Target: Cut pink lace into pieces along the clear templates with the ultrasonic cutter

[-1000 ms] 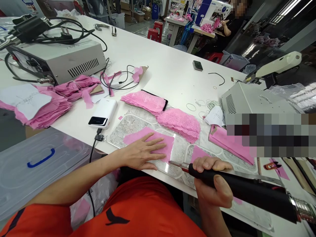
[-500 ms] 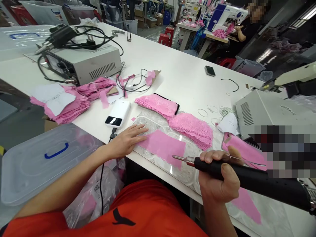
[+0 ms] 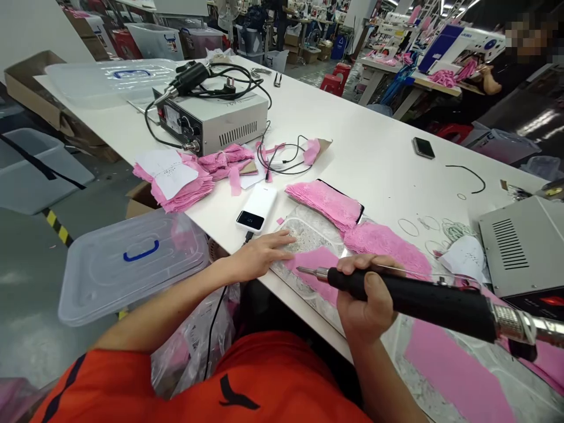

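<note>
In my right hand (image 3: 368, 294) is a thick black hand tool (image 3: 423, 302) with a pointed metal tip, the fingers wrapped round its handle. The tip points left, over a flat pink fabric piece (image 3: 315, 261); whether it touches the cloth I cannot tell. My left hand (image 3: 259, 255) lies flat, fingers spread, its fingertips at the left edge of that piece. Beneath the piece is a clear patterned sheet (image 3: 304, 226). Just behind lie two stacks of pink lace fabric, a left stack (image 3: 326, 202) and a right stack (image 3: 388, 244), the latter partly behind my right hand.
A white power bank (image 3: 258, 208) with a plugged-in cable lies left. Beyond it stand tied pink bundles (image 3: 185, 185) and a grey control box (image 3: 231, 120). Another grey box (image 3: 529, 235) is at right. A larger pink piece (image 3: 458, 370) lies front right. A person works at a sewing machine behind.
My view has swung left, so the table appears shifted right. The right hand and tool have come leftward over the pink piece, covering more of it. The left hand stays at its edge.
</note>
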The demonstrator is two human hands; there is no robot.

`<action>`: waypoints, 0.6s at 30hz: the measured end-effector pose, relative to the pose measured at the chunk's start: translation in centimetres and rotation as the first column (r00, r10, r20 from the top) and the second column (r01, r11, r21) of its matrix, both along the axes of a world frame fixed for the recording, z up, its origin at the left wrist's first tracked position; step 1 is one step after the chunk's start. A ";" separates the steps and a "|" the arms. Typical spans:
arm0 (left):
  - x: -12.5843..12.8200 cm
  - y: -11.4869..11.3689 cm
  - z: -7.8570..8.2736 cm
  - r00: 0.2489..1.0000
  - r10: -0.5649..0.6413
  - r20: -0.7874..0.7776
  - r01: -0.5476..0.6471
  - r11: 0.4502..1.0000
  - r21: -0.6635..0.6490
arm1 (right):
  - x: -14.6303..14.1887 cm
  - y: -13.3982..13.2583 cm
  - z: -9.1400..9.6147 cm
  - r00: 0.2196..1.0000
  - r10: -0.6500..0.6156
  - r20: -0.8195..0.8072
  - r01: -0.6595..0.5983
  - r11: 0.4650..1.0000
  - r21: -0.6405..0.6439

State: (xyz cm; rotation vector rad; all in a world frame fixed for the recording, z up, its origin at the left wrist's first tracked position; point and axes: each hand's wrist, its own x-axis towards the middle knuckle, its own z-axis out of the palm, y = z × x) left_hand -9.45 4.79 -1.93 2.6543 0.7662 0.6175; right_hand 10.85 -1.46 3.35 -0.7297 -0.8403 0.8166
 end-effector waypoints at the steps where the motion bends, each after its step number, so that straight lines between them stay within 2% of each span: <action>1: 0.0 0.0 0.0 1.000 -0.005 -0.011 0.005 1.000 -0.001 | -0.4 0.2 0.0 1.000 0.009 0.005 -0.009 1.000 0.008; 9: 0.1 0.1 0.5 1.000 -0.011 -0.025 0.011 1.000 0.002 | -1.8 0.8 -0.4 0.997 0.060 0.054 -0.062 0.997 0.044; 18: 0.4 0.0 0.5 1.000 0.003 -0.029 -0.002 1.000 0.014 | -2.1 1.1 -0.7 0.995 0.052 0.086 -0.056 0.997 0.049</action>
